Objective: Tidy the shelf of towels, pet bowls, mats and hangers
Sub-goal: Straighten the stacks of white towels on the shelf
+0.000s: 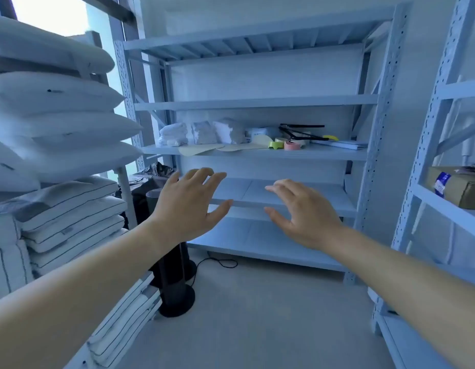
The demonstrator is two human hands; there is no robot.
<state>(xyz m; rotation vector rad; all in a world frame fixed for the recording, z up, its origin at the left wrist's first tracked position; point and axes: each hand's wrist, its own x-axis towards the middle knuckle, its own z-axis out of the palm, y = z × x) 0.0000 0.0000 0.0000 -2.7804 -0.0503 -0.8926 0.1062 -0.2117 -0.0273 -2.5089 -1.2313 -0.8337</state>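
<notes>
A pale metal shelf unit point(253, 102) stands ahead. Its middle board holds folded white towels point(173, 134), more white bundles point(204, 133), flat beige mats point(201, 149), a green pet bowl point(275, 144), a pink pet bowl point(292, 145) and black hangers point(297, 129). A yellow item point(330, 137) lies on white sheets at the right. My left hand point(188, 206) and my right hand point(305, 214) are stretched out in front of the lower boards, fingers spread, holding nothing and well short of the items.
Stacked pillows point(52, 94) and striped cushions point(71, 209) fill a rack on the left. A black tower fan point(175, 275) with a cable stands on the floor by the shelf. Another rack at the right carries a cardboard box point(460, 186).
</notes>
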